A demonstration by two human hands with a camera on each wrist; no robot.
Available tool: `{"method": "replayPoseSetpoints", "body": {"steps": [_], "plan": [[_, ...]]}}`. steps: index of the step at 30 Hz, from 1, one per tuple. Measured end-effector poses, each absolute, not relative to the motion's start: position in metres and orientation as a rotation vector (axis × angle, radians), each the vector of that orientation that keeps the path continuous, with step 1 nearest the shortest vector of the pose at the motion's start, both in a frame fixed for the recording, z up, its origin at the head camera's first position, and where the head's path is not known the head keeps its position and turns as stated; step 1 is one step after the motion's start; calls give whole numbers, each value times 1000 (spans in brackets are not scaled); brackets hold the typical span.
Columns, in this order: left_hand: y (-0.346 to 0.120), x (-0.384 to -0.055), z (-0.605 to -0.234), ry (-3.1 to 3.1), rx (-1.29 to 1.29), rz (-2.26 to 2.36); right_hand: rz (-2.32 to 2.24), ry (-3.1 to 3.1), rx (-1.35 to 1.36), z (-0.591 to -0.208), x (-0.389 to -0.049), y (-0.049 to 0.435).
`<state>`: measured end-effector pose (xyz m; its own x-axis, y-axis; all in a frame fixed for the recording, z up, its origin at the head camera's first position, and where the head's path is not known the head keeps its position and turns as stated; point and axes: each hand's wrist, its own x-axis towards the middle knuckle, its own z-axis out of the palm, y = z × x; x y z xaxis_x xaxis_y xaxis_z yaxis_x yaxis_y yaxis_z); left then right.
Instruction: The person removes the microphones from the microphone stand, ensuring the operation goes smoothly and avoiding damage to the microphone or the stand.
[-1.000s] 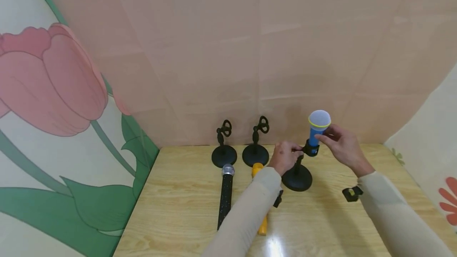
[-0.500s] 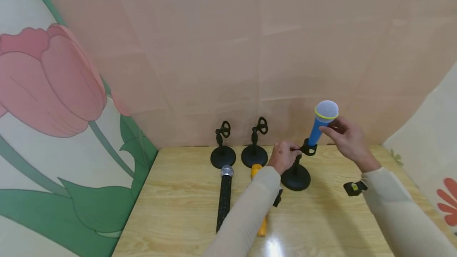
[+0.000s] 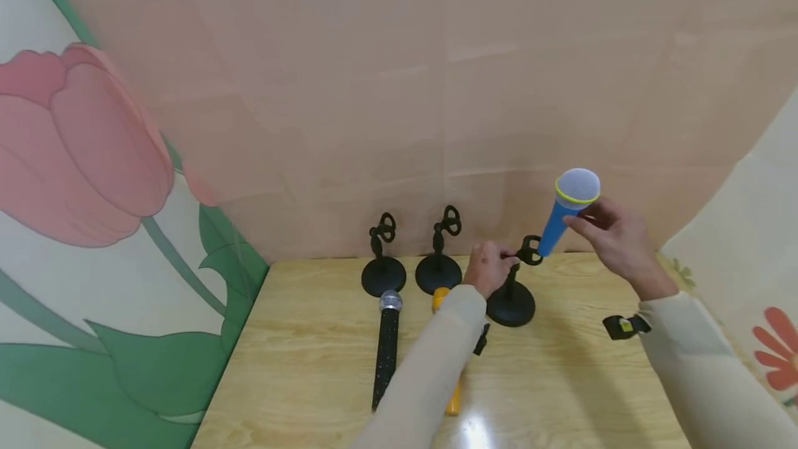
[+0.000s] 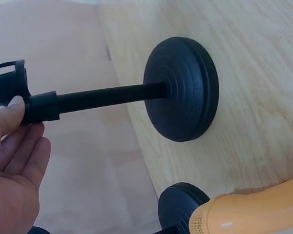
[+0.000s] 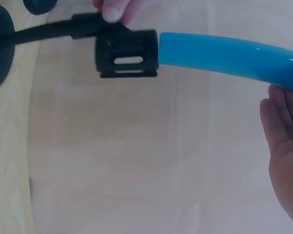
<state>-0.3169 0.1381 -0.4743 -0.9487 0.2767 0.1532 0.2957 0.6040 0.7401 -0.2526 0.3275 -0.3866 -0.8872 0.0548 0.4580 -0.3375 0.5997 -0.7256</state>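
Observation:
My right hand (image 3: 623, 241) pinches a blue toy microphone (image 3: 557, 226) just below its pale mesh head with a yellow ring. The handle slants down to the left. In the right wrist view, the bottom end of the blue handle (image 5: 219, 53) lies right at the opening of the black clip (image 5: 127, 54), outside its ring. My left hand (image 3: 488, 269) grips a black desk microphone stand (image 3: 511, 305) at the top of its stem, beside the clip. In the left wrist view, the thumb (image 4: 12, 113) and fingers pinch that joint, and the round base (image 4: 185, 90) stands on the table.
Two more black stands, one at left (image 3: 383, 276) and one in the middle (image 3: 438, 274), stand along the table's back edge with bare clips. A black microphone (image 3: 386, 345) and an orange microphone (image 4: 254, 209) lie in front, the latter partly under my left sleeve (image 3: 424, 366).
The blue microphone has slid up and right out of the clip, carried by my right hand. My left hand keeps its grip on the stand. The head view has shifted slightly.

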Motion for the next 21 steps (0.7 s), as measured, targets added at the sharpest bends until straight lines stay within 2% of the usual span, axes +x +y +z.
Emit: {"method": "replayPoseSetpoints", "body": {"steps": [11, 21], "plan": [[144, -339, -474, -2791, -519, -1166, 1263, -2392, 319, -427, -228, 324], [152, -347, -477, -2729, -471, -1330, 1270, -2533, 186, -470, -199, 315]]}}
